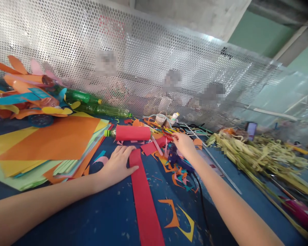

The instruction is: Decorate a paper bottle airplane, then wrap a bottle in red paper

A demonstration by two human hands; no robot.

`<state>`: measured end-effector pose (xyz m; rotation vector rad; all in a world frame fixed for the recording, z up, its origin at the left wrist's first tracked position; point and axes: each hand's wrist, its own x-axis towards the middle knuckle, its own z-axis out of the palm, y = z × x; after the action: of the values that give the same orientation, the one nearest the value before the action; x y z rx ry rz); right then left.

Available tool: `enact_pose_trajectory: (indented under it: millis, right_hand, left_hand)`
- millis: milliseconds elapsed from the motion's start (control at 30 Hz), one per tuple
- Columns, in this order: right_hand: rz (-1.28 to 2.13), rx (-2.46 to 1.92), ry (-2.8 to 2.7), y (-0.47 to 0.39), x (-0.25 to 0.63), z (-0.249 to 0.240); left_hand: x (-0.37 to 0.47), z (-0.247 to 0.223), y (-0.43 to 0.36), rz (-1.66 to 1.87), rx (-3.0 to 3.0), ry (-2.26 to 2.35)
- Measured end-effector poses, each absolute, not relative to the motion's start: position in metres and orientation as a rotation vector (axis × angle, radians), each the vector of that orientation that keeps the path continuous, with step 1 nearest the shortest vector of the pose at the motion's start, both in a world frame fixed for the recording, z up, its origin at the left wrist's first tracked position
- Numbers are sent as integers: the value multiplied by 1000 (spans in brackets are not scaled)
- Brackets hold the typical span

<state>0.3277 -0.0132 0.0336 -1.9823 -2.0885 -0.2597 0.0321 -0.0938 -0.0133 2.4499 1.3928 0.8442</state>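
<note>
My left hand (119, 163) lies on the blue table, its thumb stretched apart from its fingers, touching the left edge of a long red paper strip (146, 198). The strip runs towards me from beneath a bottle wrapped in red paper (133, 133), which lies on its side with a yellow-green cap. My right hand (183, 145) reaches into the clutter of scraps and thin sticks, its thumb and fingertips pinched together. What they hold, if anything, cannot be made out. A dark blue glue gun (178, 159) with a black cord lies just under that hand.
Stacked coloured paper (48, 136) and paper-and-bottle models (38, 99) lie at left. Green plastic bottles (100, 110) rest by the perforated metal screen (154, 61), with people behind it. Dried husks (261, 153) cover the right side. Orange (173, 213) and yellow (188, 225) offcuts lie nearer me.
</note>
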Motion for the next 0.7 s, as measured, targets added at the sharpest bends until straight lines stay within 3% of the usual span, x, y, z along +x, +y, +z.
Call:
enact_pose_trajectory:
  millis: [367, 700]
  right_hand:
    - [-160, -2292, -2106, 54, 322, 28]
    - [37, -2207, -1953, 21, 326, 64]
  left_hand:
    - [32, -11, -82, 1045, 1607, 925]
    - [31, -5, -76, 934, 1398, 786]
